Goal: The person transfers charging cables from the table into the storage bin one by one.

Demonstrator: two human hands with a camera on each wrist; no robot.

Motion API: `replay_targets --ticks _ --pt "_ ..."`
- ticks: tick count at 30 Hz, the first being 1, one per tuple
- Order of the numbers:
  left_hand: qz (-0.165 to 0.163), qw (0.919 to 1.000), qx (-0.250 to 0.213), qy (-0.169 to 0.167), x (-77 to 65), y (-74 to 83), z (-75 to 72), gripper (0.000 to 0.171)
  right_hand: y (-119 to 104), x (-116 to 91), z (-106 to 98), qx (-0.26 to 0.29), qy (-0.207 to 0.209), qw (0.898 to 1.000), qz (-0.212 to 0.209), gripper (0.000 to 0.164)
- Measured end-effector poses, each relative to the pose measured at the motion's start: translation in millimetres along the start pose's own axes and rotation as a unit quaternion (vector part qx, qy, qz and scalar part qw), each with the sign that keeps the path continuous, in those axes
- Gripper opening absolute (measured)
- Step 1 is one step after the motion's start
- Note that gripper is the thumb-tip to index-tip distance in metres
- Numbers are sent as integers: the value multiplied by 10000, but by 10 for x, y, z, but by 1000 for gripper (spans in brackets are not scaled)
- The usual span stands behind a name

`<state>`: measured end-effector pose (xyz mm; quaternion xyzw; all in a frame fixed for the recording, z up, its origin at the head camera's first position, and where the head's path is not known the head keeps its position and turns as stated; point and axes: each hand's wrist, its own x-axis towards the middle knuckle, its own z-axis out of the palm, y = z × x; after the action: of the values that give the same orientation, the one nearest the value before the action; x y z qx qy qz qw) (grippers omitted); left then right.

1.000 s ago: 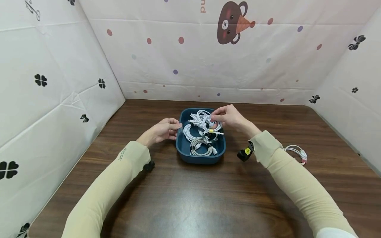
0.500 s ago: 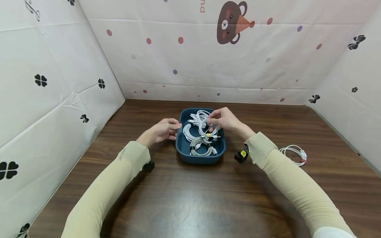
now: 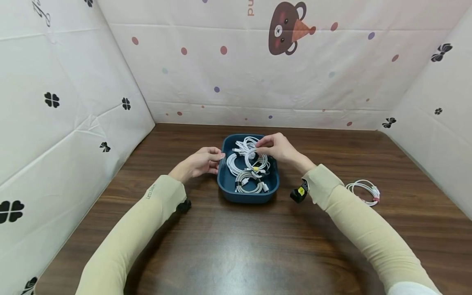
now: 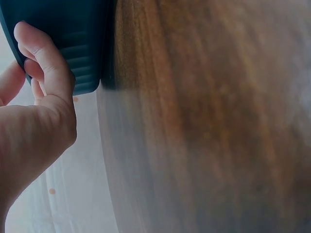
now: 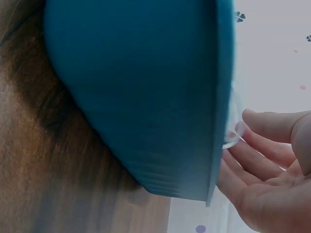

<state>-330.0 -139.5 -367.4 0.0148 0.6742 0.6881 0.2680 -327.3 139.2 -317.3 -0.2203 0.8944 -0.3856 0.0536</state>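
A dark blue plastic bin [image 3: 248,198] stands on the table with several coiled cables inside. My left hand [image 3: 203,159] grips its left rim, and in the left wrist view a finger [image 4: 48,56] lies along the outer wall. My right hand [image 3: 279,146] is over the right rim, its thumb and fingertips slightly parted beside a white cable coil [image 3: 246,161] with a yellow tie. This coil lies on top of the other cables, including a grey coil [image 3: 241,188] with a black tie near the front. In the right wrist view the bin wall hides most of the coil.
Another white coiled cable [image 3: 370,185] with a pink tie lies on the wooden table [image 3: 236,246], beside the right sleeve. Patterned white sheets [image 3: 191,73] wall the table at the back and both sides.
The right hand moved left and a little down over the bin, and the yellow-tied coil came down onto the other cables. The fingertips have loosened from it. The left hand stayed on the rim.
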Motion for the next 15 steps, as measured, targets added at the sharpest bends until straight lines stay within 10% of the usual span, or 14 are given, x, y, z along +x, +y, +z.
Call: replay_targets --ticks 15 --pt "-47 10000 15 37 -17 11 3 13 87 -268 -458 603 538 9967 48 31"
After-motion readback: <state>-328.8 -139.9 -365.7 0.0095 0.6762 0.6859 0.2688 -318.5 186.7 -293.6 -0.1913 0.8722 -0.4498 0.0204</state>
